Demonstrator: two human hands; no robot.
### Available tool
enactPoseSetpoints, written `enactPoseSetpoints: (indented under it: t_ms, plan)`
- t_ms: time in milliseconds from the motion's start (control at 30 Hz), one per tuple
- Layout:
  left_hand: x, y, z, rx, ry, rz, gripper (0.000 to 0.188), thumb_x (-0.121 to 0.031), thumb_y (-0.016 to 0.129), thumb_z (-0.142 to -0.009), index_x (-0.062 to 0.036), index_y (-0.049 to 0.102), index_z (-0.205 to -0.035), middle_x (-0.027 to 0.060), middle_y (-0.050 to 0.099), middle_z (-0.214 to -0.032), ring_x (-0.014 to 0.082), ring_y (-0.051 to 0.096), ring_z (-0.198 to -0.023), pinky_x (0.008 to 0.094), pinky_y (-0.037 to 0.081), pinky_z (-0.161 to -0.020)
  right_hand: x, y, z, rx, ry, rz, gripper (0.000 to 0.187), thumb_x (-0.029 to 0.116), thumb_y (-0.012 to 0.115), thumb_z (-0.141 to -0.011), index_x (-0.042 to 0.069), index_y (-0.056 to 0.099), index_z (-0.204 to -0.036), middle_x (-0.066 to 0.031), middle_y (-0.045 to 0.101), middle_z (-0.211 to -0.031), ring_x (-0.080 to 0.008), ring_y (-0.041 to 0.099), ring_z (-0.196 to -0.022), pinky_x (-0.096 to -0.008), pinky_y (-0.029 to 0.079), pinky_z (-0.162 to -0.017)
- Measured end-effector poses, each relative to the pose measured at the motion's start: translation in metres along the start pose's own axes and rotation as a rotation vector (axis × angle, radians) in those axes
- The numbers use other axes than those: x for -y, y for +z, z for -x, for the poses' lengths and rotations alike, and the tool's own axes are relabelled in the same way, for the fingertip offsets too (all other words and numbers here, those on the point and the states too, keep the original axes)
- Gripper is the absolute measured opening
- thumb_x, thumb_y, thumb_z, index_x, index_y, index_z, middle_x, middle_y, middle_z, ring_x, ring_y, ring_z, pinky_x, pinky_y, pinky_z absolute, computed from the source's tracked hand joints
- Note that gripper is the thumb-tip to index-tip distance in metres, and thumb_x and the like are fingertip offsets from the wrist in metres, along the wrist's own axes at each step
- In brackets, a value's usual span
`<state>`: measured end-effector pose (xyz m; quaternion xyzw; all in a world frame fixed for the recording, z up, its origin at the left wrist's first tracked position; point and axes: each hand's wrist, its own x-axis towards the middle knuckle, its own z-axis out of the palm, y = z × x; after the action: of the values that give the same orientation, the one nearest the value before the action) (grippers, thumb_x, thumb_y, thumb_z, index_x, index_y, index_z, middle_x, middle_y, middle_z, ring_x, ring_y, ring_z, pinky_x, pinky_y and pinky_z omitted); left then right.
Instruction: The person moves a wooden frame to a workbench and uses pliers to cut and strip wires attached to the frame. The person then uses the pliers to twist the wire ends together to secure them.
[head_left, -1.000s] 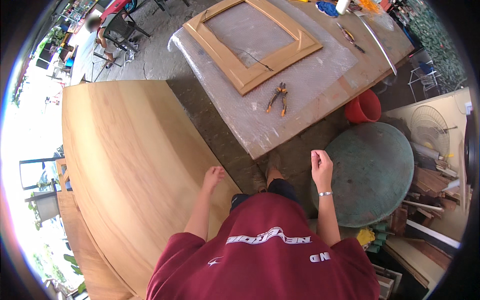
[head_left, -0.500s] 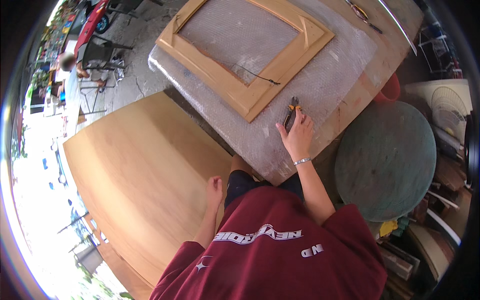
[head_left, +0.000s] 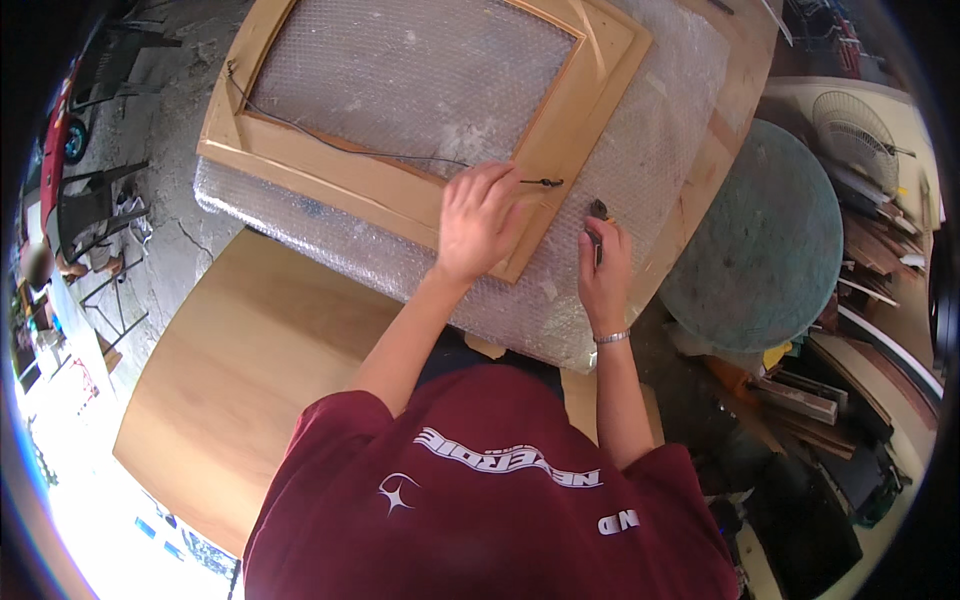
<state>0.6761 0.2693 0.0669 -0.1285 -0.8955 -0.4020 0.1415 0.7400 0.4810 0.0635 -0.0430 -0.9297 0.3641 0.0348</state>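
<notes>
On the table lies a light wooden frame (head_left: 330, 160) with a dark thin cord (head_left: 350, 151) running along its near side. One end of the cord, a knotted black tip (head_left: 543, 183), rests on the near right corner. Over that side of the frame is my left hand (head_left: 478, 225), back up, fingers stretched and thumb apart; it covers part of the cord, and whether it touches it I cannot tell. Just right of the frame, my right hand (head_left: 606, 275) is closed around orange-and-black cutting pliers (head_left: 599, 211), their jaws pointing away from me.
Bubble wrap (head_left: 660, 130) covers much of the table beneath the frame. To my left stands a curved wooden panel (head_left: 240, 350). At right are a round green tabletop (head_left: 755, 240), a fan (head_left: 855, 130) and stacked wood offcuts (head_left: 870, 240). Farther left, a person sits near dark chairs (head_left: 95, 200).
My left hand has moved from beside my body up over the frame. My right hand, open beside the pliers before, has closed on them. The view has shifted.
</notes>
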Motion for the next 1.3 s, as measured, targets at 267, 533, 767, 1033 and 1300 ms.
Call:
enactPoseSetpoints:
  t_ms: [267,533,767,1033,1300]
  plan:
    - [0.023,0.046,0.013,0.048,-0.026,-0.164,0.021,-0.014,0.073,-0.086,-0.0156,0.068,-0.106,-0.0006,0.067,-0.102,0.02,0.063,-0.1,0.0424,0.035,-0.096,0.008,0.007,-0.142,0.766,-0.343,0.009,0.018,0.004,0.059,-0.095,0.001,0.064,-0.112,-0.0185,0.064,-0.11,-0.038,0.062,-0.103,-0.0432,0.051,-0.089]
    - [0.035,0.046,0.032,0.061,0.104,-0.235,0.033,-0.01,0.073,-0.08,-0.0175,0.063,-0.11,-0.0025,0.065,-0.106,0.0173,0.063,-0.102,0.0416,0.038,-0.098,0.038,0.043,-0.214,1.504,-0.342,0.318,0.017,0.001,0.057,-0.091,0.0,0.067,-0.105,-0.0158,0.072,-0.1,-0.0301,0.071,-0.09,-0.0408,0.054,-0.077]
    - [0.027,0.053,0.022,0.035,0.006,-0.235,0.033,-0.013,0.07,-0.088,-0.0164,0.059,-0.118,0.0005,0.065,-0.118,0.0212,0.061,-0.116,0.0479,0.036,-0.109,0.064,0.061,-0.227,1.744,-0.305,0.505,0.024,-0.01,0.052,-0.082,-0.006,0.064,-0.102,-0.0177,0.072,-0.093,-0.0253,0.076,-0.077,-0.038,0.059,-0.063]
    - [0.027,0.054,0.021,0.049,-0.006,-0.202,0.021,-0.011,0.07,-0.088,-0.0139,0.062,-0.108,0.0,0.067,-0.113,0.0211,0.061,-0.118,0.0474,0.037,-0.108,0.057,0.081,-0.243,1.941,-0.216,0.48,0.02,-0.002,0.057,-0.095,-0.006,0.061,-0.114,-0.0192,0.071,-0.107,-0.0277,0.077,-0.089,-0.0352,0.066,-0.072]
    - [0.026,0.051,0.016,0.028,0.025,-0.146,0.012,-0.01,0.072,-0.087,-0.0114,0.065,-0.096,0.0015,0.069,-0.104,0.0201,0.065,-0.106,0.043,0.04,-0.101,0.071,0.077,-0.239,1.902,-0.318,0.554,0.028,-0.012,0.049,-0.082,-0.003,0.062,-0.105,-0.0144,0.072,-0.096,-0.0229,0.077,-0.081,-0.0337,0.063,-0.067]
